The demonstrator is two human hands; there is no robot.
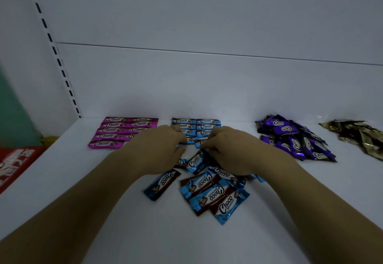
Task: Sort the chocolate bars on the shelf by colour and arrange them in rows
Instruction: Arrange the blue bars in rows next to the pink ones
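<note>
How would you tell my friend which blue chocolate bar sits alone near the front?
On the white shelf, find the loose heap of blue foil-wrapped chocolate bars at the front. Just left of that heap lies the lone blue foil-wrapped bar, tilted, beside the left forearm. Its neighbours overlap one another; this one lies flat with nothing on it.

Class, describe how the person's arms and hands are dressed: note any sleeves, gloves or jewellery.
Both forearms are bare, with no sleeves in view. The left hand and right hand wear no gloves; no watch, bracelet or ring shows.
</note>
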